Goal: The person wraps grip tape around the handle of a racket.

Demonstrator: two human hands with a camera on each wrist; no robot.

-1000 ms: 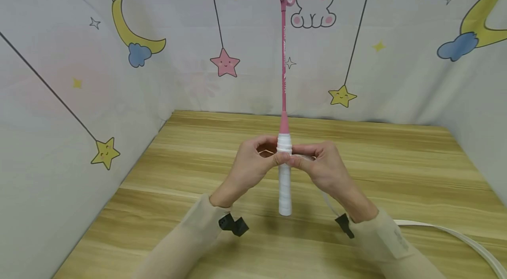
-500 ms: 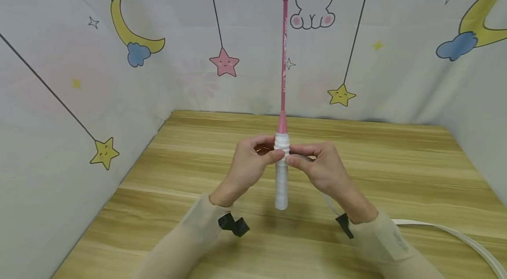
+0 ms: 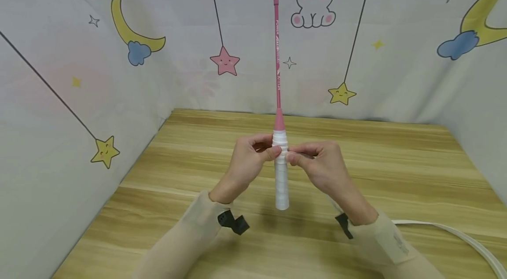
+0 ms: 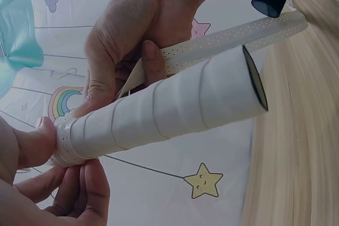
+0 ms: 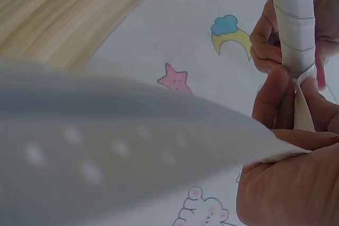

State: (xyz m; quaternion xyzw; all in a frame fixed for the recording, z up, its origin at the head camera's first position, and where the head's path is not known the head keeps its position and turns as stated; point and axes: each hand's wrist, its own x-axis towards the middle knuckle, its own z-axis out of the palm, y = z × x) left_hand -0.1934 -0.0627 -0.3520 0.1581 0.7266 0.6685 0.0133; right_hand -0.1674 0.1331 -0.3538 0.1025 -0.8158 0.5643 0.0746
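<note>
A pink badminton racket stands upright above the table, its white handle pointing down and its head cut off by the top of the head view. My left hand pinches the upper handle between thumb and fingers. Close by on the right, my right hand pinches a strip of white perforated grip tape. The tape runs from the wrapped band near the handle's top, through the right fingers, and hangs away in a loose length. In the right wrist view, the tape fills the near left.
The loose tape trails rightward over the wood-grain table. Behind and beside the table hangs a white printed cloth with stars, moons and a rabbit. A black wrist camera sits at the left sleeve, another at the right.
The racket has turned about its shaft, so its head faces the head camera more broadly. Its handle has shifted slightly left. Both hands stay at nearly the same place, pinching throughout.
</note>
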